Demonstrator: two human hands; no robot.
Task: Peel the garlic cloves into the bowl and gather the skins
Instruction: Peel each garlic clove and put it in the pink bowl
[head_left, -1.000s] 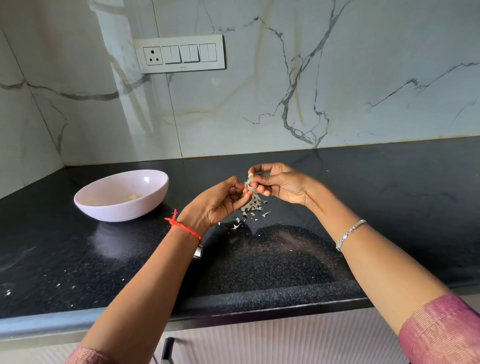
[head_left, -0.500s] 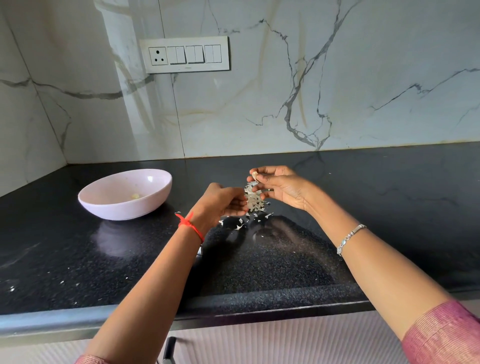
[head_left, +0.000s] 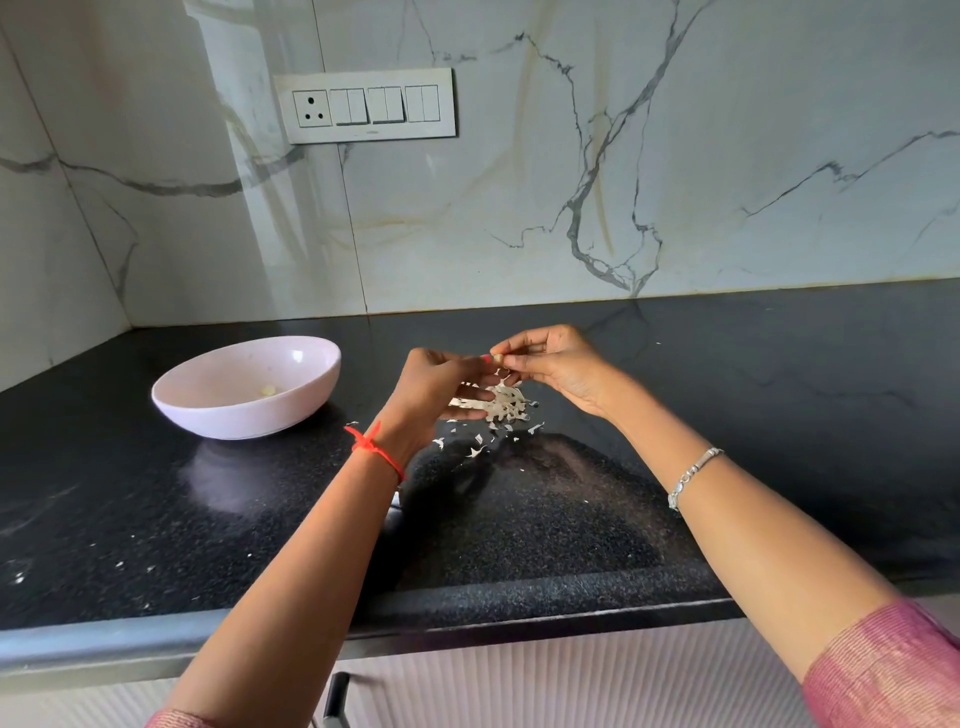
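Note:
My right hand (head_left: 553, 364) pinches a small garlic clove (head_left: 497, 358) between thumb and fingertips, a little above the black counter. My left hand (head_left: 434, 389) meets it from the left, its fingertips closed on the clove's near end. Right below both hands lies a heap of pale garlic skins (head_left: 506, 406), with loose flakes (head_left: 475, 451) scattered toward me. A pale pink bowl (head_left: 208, 415) stands to the left on the counter, apart from the hands, with one peeled clove (head_left: 268, 389) inside.
The black granite counter (head_left: 571, 519) runs to a marble wall at the back and left. A switch plate (head_left: 366, 106) is on the wall. Tiny skin specks (head_left: 119, 564) dot the counter's near left. The counter's front edge (head_left: 467, 618) is close to me.
My left hand dropped away from the clove toward the skin heap half a second ago, then came back up to the clove. My right hand stayed almost still.

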